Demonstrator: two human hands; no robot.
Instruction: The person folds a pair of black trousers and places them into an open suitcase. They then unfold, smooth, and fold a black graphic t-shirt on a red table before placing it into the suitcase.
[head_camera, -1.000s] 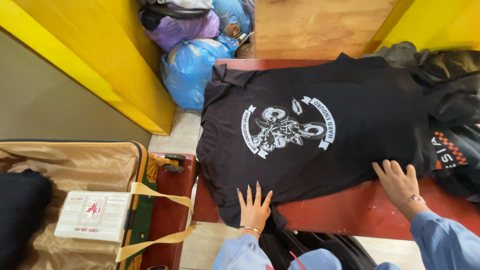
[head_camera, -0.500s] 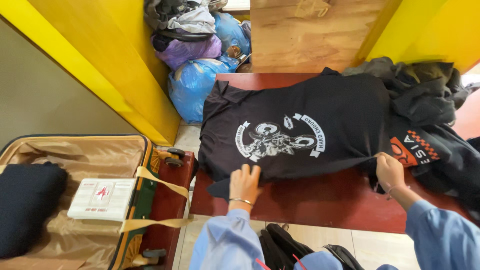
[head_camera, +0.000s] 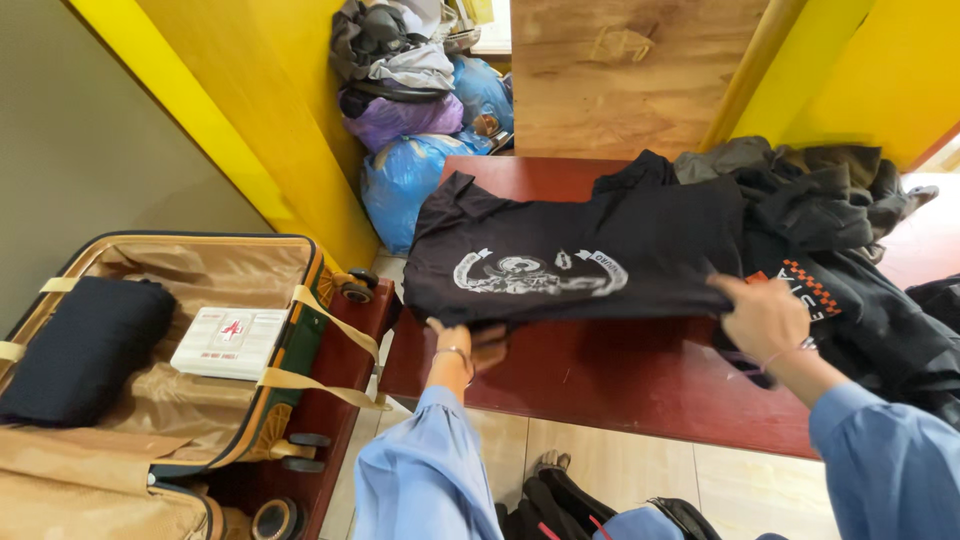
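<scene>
A black T-shirt (head_camera: 590, 255) with a white round print lies across a dark red table (head_camera: 610, 375). Its near hem is lifted off the table. My left hand (head_camera: 470, 345) grips the hem at the lower left corner, partly hidden under the cloth. My right hand (head_camera: 765, 320) pinches the hem at the lower right. Both my arms wear light blue sleeves.
A heap of dark clothes (head_camera: 830, 220) lies on the table's right side. An open tan suitcase (head_camera: 190, 340) at the left holds a folded black garment (head_camera: 85, 345) and a white box (head_camera: 232, 342). Blue and purple bags (head_camera: 415, 150) are piled by the yellow wall. Dark items lie on the floor by my feet.
My hands went from resting flat on the shirt's lower edge to gripping the hem and raising it toward the far side. The view has also shifted.
</scene>
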